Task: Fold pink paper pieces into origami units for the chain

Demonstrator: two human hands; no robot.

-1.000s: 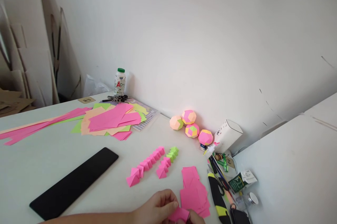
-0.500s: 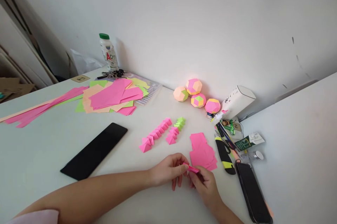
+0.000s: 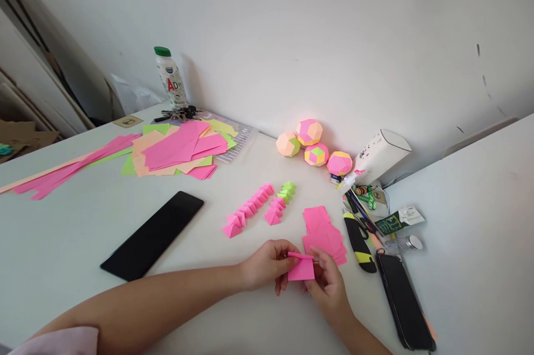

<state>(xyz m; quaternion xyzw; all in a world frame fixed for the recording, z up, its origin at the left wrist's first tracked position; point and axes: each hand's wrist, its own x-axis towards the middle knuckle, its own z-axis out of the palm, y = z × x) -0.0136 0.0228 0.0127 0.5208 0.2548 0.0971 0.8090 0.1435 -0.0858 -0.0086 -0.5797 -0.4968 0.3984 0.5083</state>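
Note:
Between my two hands, above the near part of the table, is a pink paper square [image 3: 301,271] with its top edge folded over. My left hand [image 3: 269,266] pinches it at the upper left, thumb on the fold. My right hand [image 3: 329,282] holds its right side, the fingers partly behind the paper. Just beyond lies a loose stack of pink paper squares [image 3: 323,232]. Farther left, a row of folded pink paper pieces [image 3: 249,209] stands beside a shorter row of pink and green folded pieces [image 3: 280,203].
A black slab [image 3: 154,235] lies at left, behind it coloured paper sheets [image 3: 179,146], keys [image 3: 179,114] and a bottle [image 3: 171,79]. Several paper balls [image 3: 316,154] rest against the wall. At right are a utility knife [image 3: 359,243], a phone [image 3: 404,299] and a white box [image 3: 381,154].
The pink paper has turned from nearly edge-on to showing its flat face toward me, a fold along its top. My right hand's fingers have shifted to its side. The view has moved slightly.

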